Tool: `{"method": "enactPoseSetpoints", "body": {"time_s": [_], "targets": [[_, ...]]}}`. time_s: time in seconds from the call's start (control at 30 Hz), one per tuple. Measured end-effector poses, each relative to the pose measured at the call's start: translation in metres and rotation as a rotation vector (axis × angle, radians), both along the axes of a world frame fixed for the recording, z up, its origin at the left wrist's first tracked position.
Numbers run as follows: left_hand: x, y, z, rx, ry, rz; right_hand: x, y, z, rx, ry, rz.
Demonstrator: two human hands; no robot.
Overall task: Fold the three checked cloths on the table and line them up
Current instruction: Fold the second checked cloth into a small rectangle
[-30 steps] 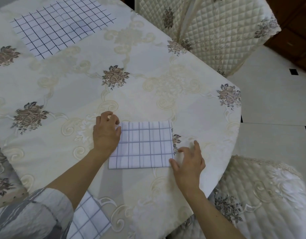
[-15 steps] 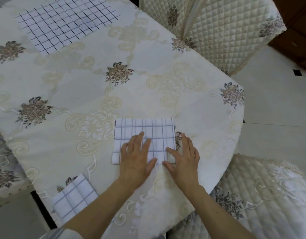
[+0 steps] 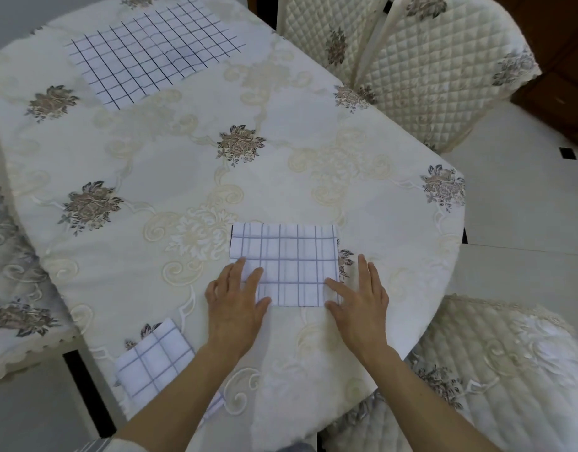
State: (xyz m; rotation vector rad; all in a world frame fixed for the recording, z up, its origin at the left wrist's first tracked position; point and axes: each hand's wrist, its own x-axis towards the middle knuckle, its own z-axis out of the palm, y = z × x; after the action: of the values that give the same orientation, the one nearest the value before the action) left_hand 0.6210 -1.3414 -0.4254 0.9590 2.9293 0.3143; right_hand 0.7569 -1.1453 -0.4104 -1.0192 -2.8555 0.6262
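A: Worktop [image 3: 281, 177], floral cover, quilted chairs [image 3: 427, 66] around.
B: Folded cloth [image 3: 290, 259] near front edge; left hand [image 3: 235, 305] and right hand [image 3: 359, 298] spread flat on its corners. Second folded cloth [image 3: 153, 363] front-left, third cloth [image 3: 150, 57] unfolded, far.
A: Risk?
B: Slippery cover, pressing may skew the fold.

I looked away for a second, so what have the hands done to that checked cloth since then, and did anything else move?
Both hands came off the cloth's sides and pressed flat on its near edge, then slid apart: the left hand now rests on the near left corner of the folded cloth, the right hand on the near right corner. Neither grips it. The unfolded cloth far away and the small folded cloth stayed put.
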Motion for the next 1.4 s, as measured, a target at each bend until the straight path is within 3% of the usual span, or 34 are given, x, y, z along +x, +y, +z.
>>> {"method": "enactPoseSetpoints", "body": {"time_s": [0.2,0.5,0.7,0.83,1.07,1.4], "targets": [[-0.014,-0.040,-0.003,-0.025,0.044,0.090,0.010,0.009,0.004,0.010,-0.029,0.009],[-0.020,-0.051,0.004,-0.014,-0.047,0.140,0.005,0.008,0.014,-0.006,-0.086,0.005],[-0.023,-0.043,0.008,-0.022,0.004,-0.009,-0.007,-0.011,0.022,0.038,-0.090,0.093],[-0.023,-0.032,0.011,-0.004,0.025,0.001,-0.007,-0.029,0.017,0.050,-0.051,0.191],[-0.017,-0.018,0.012,-0.024,0.081,-0.030,0.004,-0.027,0.018,-0.025,-0.126,0.117],[-0.001,0.026,0.020,-0.030,0.037,-0.381,-0.003,-0.018,0.027,-0.108,-0.214,0.067]]}}
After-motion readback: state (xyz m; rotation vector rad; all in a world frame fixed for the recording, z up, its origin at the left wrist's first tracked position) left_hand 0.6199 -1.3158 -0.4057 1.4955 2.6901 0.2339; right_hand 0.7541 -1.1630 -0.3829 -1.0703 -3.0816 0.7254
